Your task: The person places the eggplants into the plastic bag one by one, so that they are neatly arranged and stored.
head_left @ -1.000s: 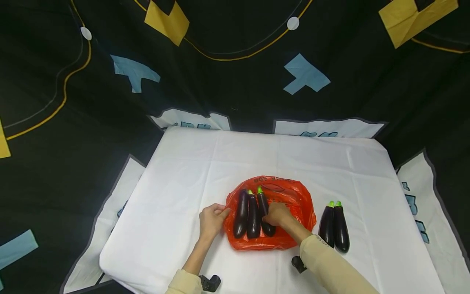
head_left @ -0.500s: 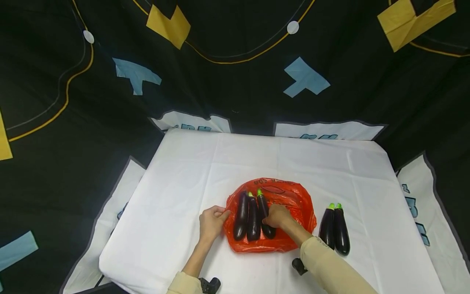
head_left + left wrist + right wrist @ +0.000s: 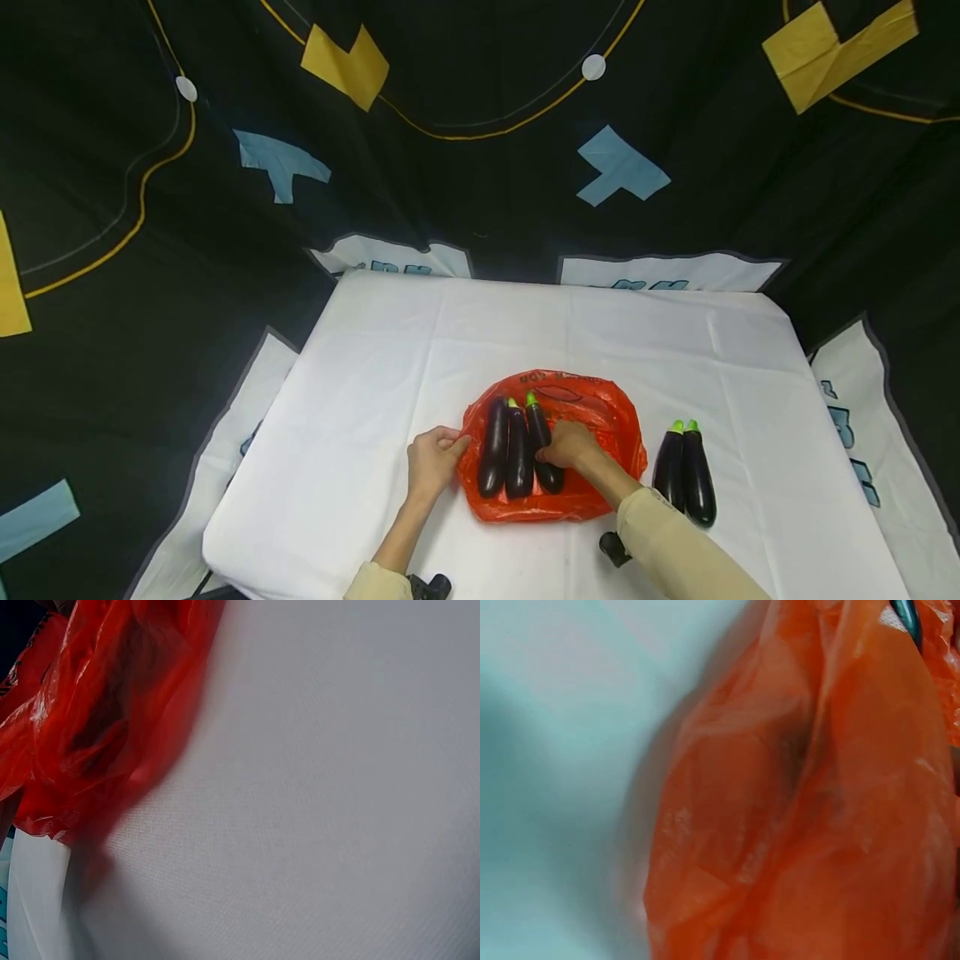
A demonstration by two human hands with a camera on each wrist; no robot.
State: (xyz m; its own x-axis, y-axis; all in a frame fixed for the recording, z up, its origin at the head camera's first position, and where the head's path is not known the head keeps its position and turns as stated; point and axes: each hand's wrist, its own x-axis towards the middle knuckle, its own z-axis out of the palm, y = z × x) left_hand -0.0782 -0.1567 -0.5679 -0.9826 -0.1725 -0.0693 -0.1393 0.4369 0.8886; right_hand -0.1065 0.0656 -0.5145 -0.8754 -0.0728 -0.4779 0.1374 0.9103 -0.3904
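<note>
A red plastic bag (image 3: 611,410) lies spread open on the white-covered table, with three eggplants side by side in its left half. My left hand (image 3: 432,461) pinches the bag's left edge between thumb and fingers. Inside the bag, my right hand (image 3: 572,446) grips the rightmost eggplant (image 3: 537,421), its fingers covering part of the side. The middle eggplant (image 3: 519,458) and the left eggplant (image 3: 492,454) lie close beside it. In the left wrist view the bag (image 3: 127,697) fills the upper left corner; the right wrist view shows mostly its crumpled side (image 3: 802,825).
Two more eggplants (image 3: 697,479) lie together on the table, right of the bag and beside the right forearm. White cloth (image 3: 360,375) covers the tabletop. A dark curtain (image 3: 480,200) with yellow and blue shapes hangs behind and around it.
The head view has tilted slightly, so the whole scene sits a little lower in it. Both hands, the bag and the eggplants keep their places on the table.
</note>
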